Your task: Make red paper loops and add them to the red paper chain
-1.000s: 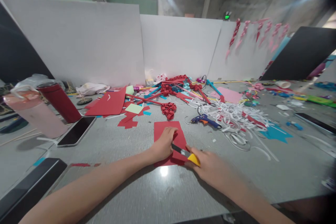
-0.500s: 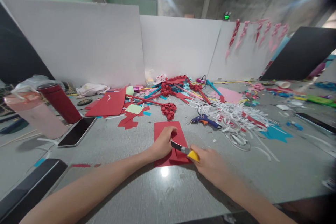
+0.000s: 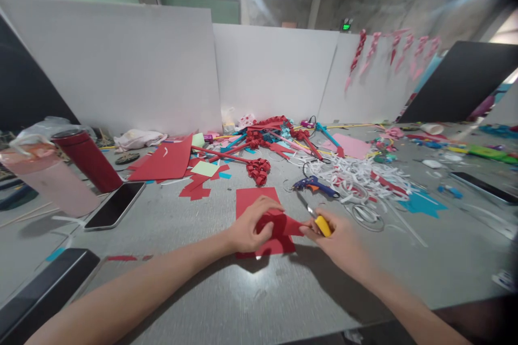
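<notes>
A red paper sheet lies on the grey table in front of me. Above it is a raised red paper piece, narrowing toward the right. My left hand curves over the sheet with thumb and fingers apart, at the left part of the raised piece; whether it grips the paper is hard to tell. My right hand pinches the right tip of that piece and also holds a yellow-handled knife, its blade pointing up and to the left.
A blue glue gun lies beyond my right hand, beside a heap of white paper strips. A red paper ball flower sits behind the sheet. Phones, a red flask and a pink bottle stand or lie at left.
My right hand has moved right, and the knife blade has swung upward, away from my left hand. A red paper piece now rises between the hands. My left hand has spread over it.
</notes>
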### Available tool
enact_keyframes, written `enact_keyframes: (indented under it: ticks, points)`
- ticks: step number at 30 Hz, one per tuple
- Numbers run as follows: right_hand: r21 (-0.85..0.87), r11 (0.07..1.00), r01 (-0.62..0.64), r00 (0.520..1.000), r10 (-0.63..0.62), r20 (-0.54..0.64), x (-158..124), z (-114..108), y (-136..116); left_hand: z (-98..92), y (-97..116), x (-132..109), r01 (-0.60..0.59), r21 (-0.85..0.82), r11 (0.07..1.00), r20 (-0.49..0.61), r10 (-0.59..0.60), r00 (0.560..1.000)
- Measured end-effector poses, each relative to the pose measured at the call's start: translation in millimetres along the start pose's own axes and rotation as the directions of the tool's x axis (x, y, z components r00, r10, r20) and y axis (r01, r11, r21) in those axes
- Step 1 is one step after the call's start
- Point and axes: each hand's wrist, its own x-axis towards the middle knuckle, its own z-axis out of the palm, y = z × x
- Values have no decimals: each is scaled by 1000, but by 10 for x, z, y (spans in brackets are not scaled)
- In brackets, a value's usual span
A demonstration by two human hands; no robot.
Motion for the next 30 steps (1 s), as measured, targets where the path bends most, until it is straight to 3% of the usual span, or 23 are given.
enact_keyframes:
  ticks: [6, 9, 12, 14, 16, 18, 20, 23, 24, 26, 28, 30]
  points:
    - [233, 973, 6, 1000, -6, -3, 44, -139, -74, -69, 69, 167, 127, 23, 992, -99, -124, 987]
    - [223, 975, 21, 998, -9, -56, 40, -162, -82, -419, 75, 327, 256, 152, 955, -13, -257, 966]
    - [110, 994, 27, 997, -19, -68, 73, -221, -17, -989, 63, 387, 350, 365, 863, 100, -410, 906]
    - [-58, 997, 45, 999, -46, -23, 124, -291, 73, -1381, 15, 330, 354, 582, 732, 138, -518, 844]
    - [-262, 963, 59, 998, -56, 19, 191, -378, 201, -1696, -67, 224, 387, 763, 518, 37, -632, 774]
    - [-419, 907, 34, 999, -32, 12, 256, -464, 361, -1880, -167, 122, 423, 870, 253, -130, -709, 693]
    - [-500, 866, 25, 1000, -29, 0, 302, -534, 540, -1906, -256, 73, 423, 888, 180, -207, -665, 718]
    - [-523, 850, 66, 998, -66, 18, 333, -584, 799, -1658, -313, 123, 399, 881, 252, -175, -611, 772]
    - [-527, 846, 77, 997, -74, 27, 339, -585, 869, -1517, -303, 159, 374, 848, 376, -101, -577, 810]
    - [-551, 830, 87, 996, -86, 26, 352, -566, 967, -1188, -241, 228, 300, 781, 548, 52, -536, 843]
    - [-590, 804, 71, 993, -112, -34, 366, -527, 985, -855, -141, 254, 158, 502, 850, 358, -370, 857]
    - [-590, 806, 55, 981, -152, -117, 370, -477, 907, -571, -43, 221, 85, 337, 938, 447, -239, 862]
